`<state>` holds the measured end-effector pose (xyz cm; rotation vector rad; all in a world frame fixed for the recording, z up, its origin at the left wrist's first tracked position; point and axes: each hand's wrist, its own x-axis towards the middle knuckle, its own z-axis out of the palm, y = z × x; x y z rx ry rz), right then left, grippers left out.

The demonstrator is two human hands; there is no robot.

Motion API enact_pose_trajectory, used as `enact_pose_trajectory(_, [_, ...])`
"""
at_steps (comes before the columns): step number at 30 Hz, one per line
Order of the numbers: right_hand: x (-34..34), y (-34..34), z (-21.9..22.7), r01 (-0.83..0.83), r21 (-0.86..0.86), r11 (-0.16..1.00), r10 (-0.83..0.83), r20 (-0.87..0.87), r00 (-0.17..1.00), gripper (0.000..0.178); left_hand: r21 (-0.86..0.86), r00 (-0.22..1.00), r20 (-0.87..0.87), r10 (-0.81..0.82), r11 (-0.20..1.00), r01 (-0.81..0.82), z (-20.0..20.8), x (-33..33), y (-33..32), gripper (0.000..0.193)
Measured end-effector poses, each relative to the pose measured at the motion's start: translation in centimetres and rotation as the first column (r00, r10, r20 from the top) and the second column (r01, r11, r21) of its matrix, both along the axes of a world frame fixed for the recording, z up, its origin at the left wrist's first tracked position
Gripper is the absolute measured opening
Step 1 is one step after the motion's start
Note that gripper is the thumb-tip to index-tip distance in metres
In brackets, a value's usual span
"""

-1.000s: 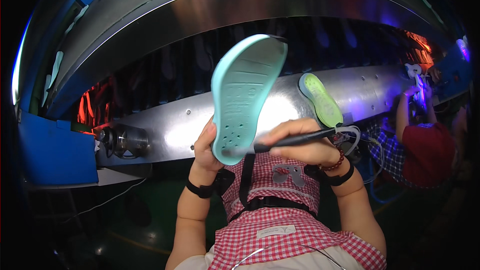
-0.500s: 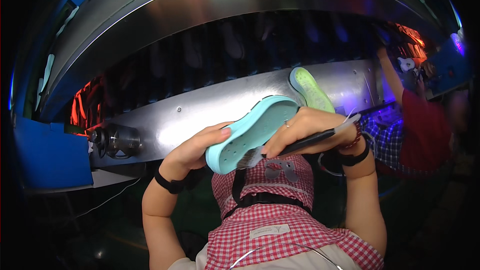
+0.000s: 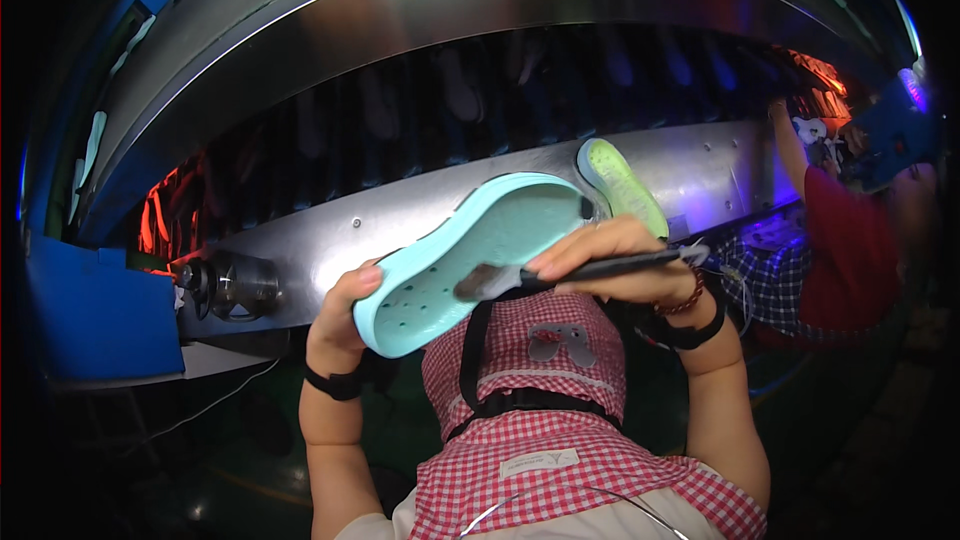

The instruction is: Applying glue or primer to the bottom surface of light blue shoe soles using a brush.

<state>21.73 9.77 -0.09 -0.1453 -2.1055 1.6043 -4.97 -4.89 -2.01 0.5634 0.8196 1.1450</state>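
Note:
My left hand (image 3: 343, 312) is closed on the heel-side end of a turquoise shoe sole (image 3: 510, 225), thumb over its rim. The sole is tilted so that its hollow inner face, with small holes at the lower left, shows. In my right hand (image 3: 617, 258) is a brush (image 3: 600, 268) with a black handle, the fingers wrapped round it. The brush's dark bristles lie against the inside of the sole near the holes. Behind the sole's upper right end, a second shoe sole (image 3: 622, 187), pale green inside with a turquoise rim, lies on the metal ledge.
The metal ledge (image 3: 330, 255) runs along a dark conveyor opening (image 3: 400, 110) with several soles inside. A steel container (image 3: 245, 285) stands at its left end, near a blue panel (image 3: 105, 305). A person in a red top (image 3: 850, 250) reaches in at right.
The turquoise sole has moved left and turned its inner face more fully into view. The brush's bristles have shifted from the sole's lower edge up and left into its inside.

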Motion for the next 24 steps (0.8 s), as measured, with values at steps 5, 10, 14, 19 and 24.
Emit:
enact_pose_trajectory(5, [1.5, -2.3, 1.6, -0.112, 0.031, 0.993, 0.111, 0.033, 0.993, 0.020, 0.000, 0.898, 0.425, 0.113, 0.992, -0.125, -1.0, -1.1, -0.4, 0.060])
enact_pose_trajectory(10, [-0.8, -2.9, -0.7, 0.181, -0.080, 0.980, -0.179, 0.030, 0.983, 0.022, 0.041, 0.793, 0.538, 0.286, 0.931, -0.363, -5.7, 5.2, 2.7, 0.080])
enact_pose_trajectory(14, [-2.2, -2.6, -4.1, 0.291, -0.495, 0.818, -0.208, 0.217, 0.954, 0.015, -0.028, 0.818, 0.522, 0.242, 0.963, -0.267, -7.8, 6.5, 2.9, 0.095])
enact_pose_trajectory(19, [-3.9, -3.9, -4.9, 0.347, 0.235, 0.908, -0.316, -0.159, 0.935, 0.018, -0.140, 0.753, 0.412, 0.512, 0.853, -0.503, -7.0, 7.3, 3.4, 0.085])
enact_pose_trajectory(24, [-1.4, -5.1, -3.6, 0.066, 0.423, 0.904, -0.062, -0.024, 0.998, 0.020, -0.014, 0.721, 0.427, 0.545, 0.802, -0.598, -6.1, 5.2, 3.2, 0.085])
